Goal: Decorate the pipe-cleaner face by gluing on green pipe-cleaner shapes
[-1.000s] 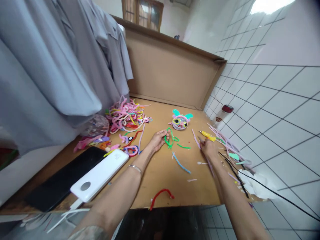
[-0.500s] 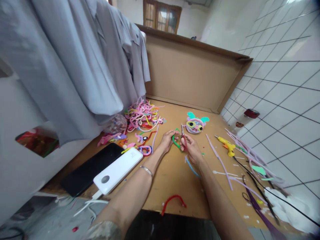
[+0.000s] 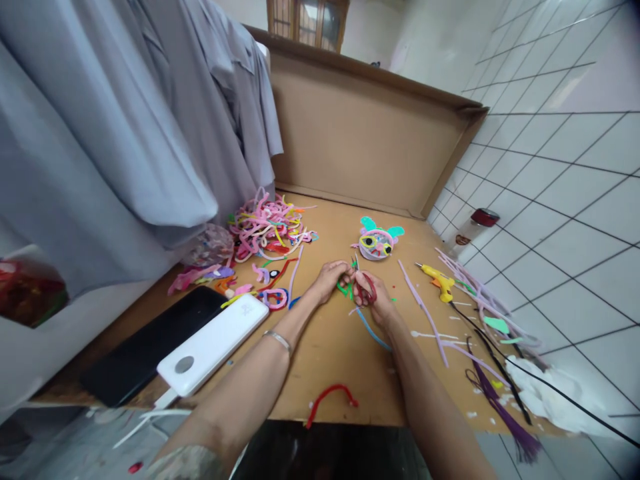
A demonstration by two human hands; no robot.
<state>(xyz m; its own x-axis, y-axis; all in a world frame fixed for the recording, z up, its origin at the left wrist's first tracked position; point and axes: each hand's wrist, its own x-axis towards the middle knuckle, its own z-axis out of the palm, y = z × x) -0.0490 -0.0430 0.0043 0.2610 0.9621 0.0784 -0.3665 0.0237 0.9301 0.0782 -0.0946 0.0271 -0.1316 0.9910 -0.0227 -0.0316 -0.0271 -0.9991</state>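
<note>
My left hand is closed on a bent green pipe cleaner just above the cardboard work surface. My right hand grips small red-handled scissors, whose blades point up at the green piece between my hands. Just beyond them sits a small pipe-cleaner animal face with teal ears and yellow-ringed eyes. A light blue pipe cleaner lies under my right wrist.
A heap of pink and mixed pipe cleaners lies at the left. A white power bank and black phone rest front left. A yellow glue gun, lilac strands, black cable and a jar are right. A red pipe cleaner is at the front edge. Grey shirts hang left.
My right hand left the table near the glue gun, came over to my left hand with the red scissors, and both hands now sit a little lower on the green piece.
</note>
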